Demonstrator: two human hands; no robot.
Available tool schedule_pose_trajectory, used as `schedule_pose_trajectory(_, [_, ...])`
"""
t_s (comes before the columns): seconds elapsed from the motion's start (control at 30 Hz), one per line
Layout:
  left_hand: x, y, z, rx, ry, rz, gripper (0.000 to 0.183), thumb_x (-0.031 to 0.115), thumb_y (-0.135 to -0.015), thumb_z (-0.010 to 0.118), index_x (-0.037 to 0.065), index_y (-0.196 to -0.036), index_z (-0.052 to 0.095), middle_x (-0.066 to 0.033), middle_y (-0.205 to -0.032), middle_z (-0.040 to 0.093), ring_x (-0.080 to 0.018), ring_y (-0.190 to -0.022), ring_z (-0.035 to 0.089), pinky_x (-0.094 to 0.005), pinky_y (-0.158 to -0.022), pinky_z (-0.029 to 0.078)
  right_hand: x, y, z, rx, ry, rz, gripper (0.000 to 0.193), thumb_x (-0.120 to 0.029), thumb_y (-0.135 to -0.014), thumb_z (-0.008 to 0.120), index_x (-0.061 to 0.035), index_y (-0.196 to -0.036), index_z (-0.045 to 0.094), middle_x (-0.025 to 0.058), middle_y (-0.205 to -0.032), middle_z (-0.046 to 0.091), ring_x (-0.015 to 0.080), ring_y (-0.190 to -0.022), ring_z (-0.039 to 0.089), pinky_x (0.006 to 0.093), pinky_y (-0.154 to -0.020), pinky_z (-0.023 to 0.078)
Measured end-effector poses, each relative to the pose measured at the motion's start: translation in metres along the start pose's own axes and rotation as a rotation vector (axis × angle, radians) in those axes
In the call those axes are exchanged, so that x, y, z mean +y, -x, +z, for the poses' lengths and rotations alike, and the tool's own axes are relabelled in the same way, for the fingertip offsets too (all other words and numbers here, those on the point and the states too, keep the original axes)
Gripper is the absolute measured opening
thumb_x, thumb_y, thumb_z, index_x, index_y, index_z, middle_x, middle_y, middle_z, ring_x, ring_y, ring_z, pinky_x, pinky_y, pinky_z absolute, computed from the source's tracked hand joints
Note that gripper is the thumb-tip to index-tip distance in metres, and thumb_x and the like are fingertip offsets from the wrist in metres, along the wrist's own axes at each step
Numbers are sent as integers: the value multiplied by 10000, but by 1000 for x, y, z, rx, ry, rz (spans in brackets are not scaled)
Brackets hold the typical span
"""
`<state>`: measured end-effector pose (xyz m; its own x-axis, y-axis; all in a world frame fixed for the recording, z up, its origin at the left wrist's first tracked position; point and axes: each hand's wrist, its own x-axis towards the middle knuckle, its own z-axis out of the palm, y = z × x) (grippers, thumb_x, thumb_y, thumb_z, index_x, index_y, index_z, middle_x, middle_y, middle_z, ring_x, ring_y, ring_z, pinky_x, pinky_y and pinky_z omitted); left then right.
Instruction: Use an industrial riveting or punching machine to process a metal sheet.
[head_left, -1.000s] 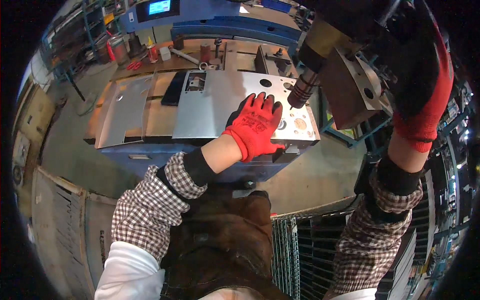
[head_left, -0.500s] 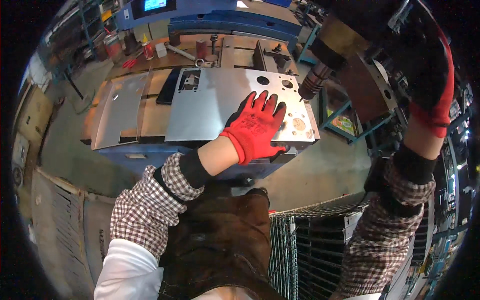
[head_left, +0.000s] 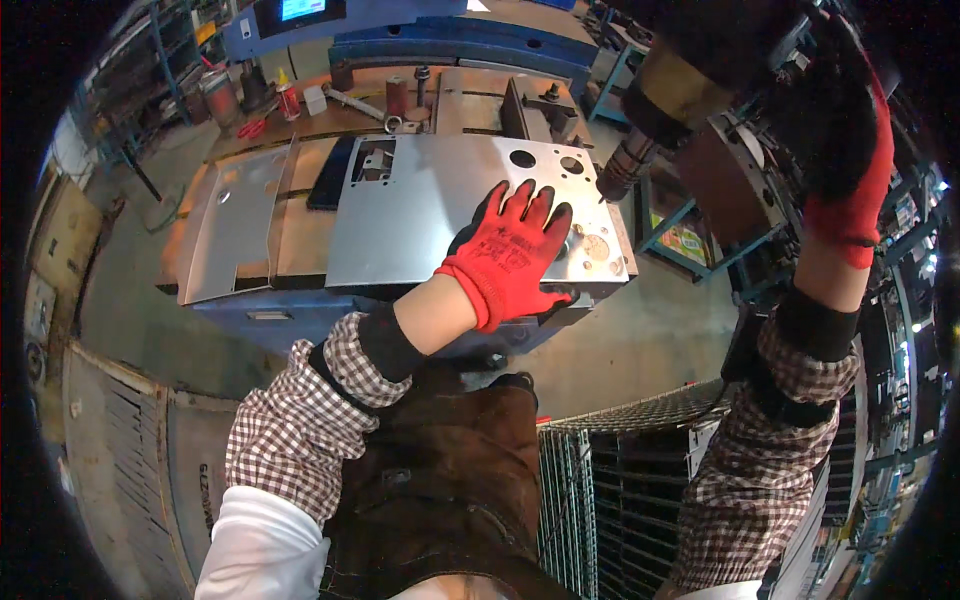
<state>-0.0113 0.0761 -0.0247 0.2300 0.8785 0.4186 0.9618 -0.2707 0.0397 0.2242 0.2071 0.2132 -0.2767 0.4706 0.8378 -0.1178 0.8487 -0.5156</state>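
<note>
A flat silvery sheet-metal panel (head_left: 410, 220) with a square cutout and several round holes lies on the machine table (head_left: 305, 235). My left hand (head_left: 512, 245), in a red and black glove, presses flat on the panel's right part, fingers spread and thumb over the near edge. Just beyond its fingertips, a drill chuck (head_left: 628, 165) with a thin bit points down beside the panel's holed right end. My right hand (head_left: 860, 170), also gloved, is raised at the upper right beside the dark drill head (head_left: 690, 70). Its fingers are lost in shadow, so whatever they touch is hidden.
A bent metal sheet (head_left: 230, 225) lies on the table's left. Behind the panel stand a clamp block (head_left: 540, 110), a red-capped glue bottle (head_left: 288, 98) and red-handled scissors (head_left: 252, 129). A wire basket (head_left: 630, 480) is near my right side; a blue rack (head_left: 680, 235) stands right.
My right hand has shifted slightly left beside the drill head. The left hand stays flat on the panel. The whole view has moved a little.
</note>
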Motion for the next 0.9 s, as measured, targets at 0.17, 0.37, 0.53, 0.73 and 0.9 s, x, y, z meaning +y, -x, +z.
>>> schedule_pose_trajectory(0.17, [-1, 1, 0, 4, -14, -12, 948, 609, -808, 693, 26, -1500, 410, -239, -1497, 427, -432, -1433, 346, -585, -1204, 225, 5, 15, 5, -25, -111, 20, 593, -376, -1050, 511, 16, -1494, 493, 131, -1429, 604, 230, -1239, 614, 367, -1032, 519])
schedule_pose_trajectory(0.37, [-2, 1, -1, -10, -1, -3, 938, 606, -816, 686, 29, -1501, 409, -238, -1492, 426, -426, -1435, 348, -587, -1209, 216, 14, 24, -4, -76, -169, 17, 575, -372, -1047, 518, 13, -1475, 521, 76, -1212, 651, 212, -1094, 628, 350, -934, 524])
schedule_pose_trajectory(0.53, [0, 1, -1, -23, -5, -7, 943, 600, -821, 691, 32, -1514, 397, -243, -1509, 415, -427, -1447, 338, -590, -1212, 218, 12, 28, -7, -79, -96, 23, 555, -359, -1046, 522, 11, -1460, 536, 60, -1136, 660, 204, -1040, 631, 343, -903, 521])
schedule_pose_trajectory(0.73, [0, 1, -1, -28, -20, -10, 947, 606, -825, 687, 39, -1524, 392, -244, -1514, 420, -429, -1449, 343, -589, -1212, 225, 10, 28, 0, -70, -75, 15, 546, -351, -1045, 526, 9, -1455, 537, 63, -1143, 659, 203, -1047, 630, 344, -908, 519])
schedule_pose_trajectory(0.9, [0, 2, -1, -25, -17, -18, 943, 603, -820, 692, 46, -1522, 398, -239, -1515, 421, -429, -1446, 348, -587, -1210, 229, 9, 29, 3, -64, -72, 12, 539, -345, -1044, 529, 8, -1451, 538, 65, -1150, 659, 202, -1053, 629, 344, -912, 517])
